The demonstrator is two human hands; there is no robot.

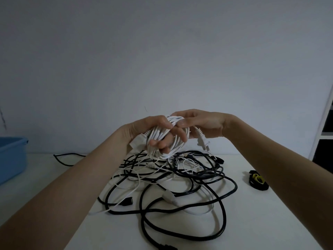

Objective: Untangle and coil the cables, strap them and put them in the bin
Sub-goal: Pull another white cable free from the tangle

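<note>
Head view, hands: both are raised above the table (pixel 270 222), meeting at a coil of white cable (pixel 162 139).
Left hand (pixel 144 130): its fingers are curled through and round the coil's loops, gripping the bundle from the left; fingertips show through the middle of the coil.
Right hand (pixel 200 123): palm toward the camera, thumb and fingers pinching the white cable at the top of the coil, just beside the left hand's knuckles.
White plug (pixel 202 141): a two-pin end hanging free below the right palm on a short run of the same white cable.
Coiled cable, place: held in the air over the far part of the tangle, not touching the table.
Tangle (pixel 180 179): black and white cables lie looped over one another on the white table below the hands; a black connector (pixel 127 202) and a white connector (pixel 169 195) lie within it.
Straps (pixel 257 179): a small black and yellow bundle on the table, right of the tangle and apart from it.
Bin (pixel 12 157): blue, at the left edge, well apart from the cables.
</note>
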